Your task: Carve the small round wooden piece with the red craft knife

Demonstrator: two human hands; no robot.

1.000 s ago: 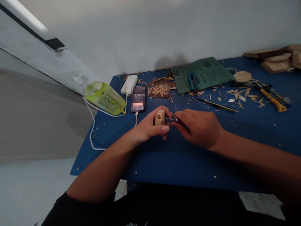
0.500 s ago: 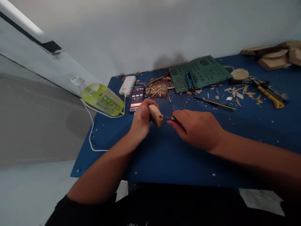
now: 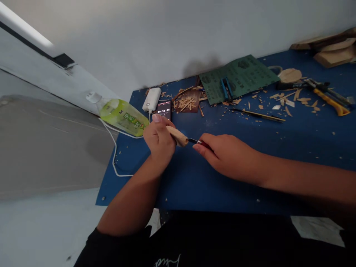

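Observation:
My left hand (image 3: pixel 160 139) is closed around a pale piece of wood (image 3: pixel 178 136), whose end points right with a small hollow in it. In my right hand (image 3: pixel 228 154) is a carving knife (image 3: pixel 202 143) with a reddish handle and a thin metal blade. The blade's tip meets the hollowed end of the wood, though how deep it sits cannot be made out. Both hands are above the blue table (image 3: pixel 200 185). Just behind my left hand lies a phone (image 3: pixel 164 107) showing a running timer, partly covered by the fingers.
Left stands a bottle of yellow-green liquid (image 3: pixel 124 115), with a white power bank (image 3: pixel 151 99) and cable nearby. Behind are wood shavings (image 3: pixel 187 103), green sandpaper (image 3: pixel 241 76) and a blue cutter (image 3: pixel 226 89). A slim tool (image 3: pixel 258 115), a yellow utility knife (image 3: pixel 329 98) and wood blocks (image 3: pixel 336 53) lie right.
My left hand has shifted left and turned the wood, so its end faces more to the right. The knife has rotated, its blade now showing broader. The view has tilted slightly.

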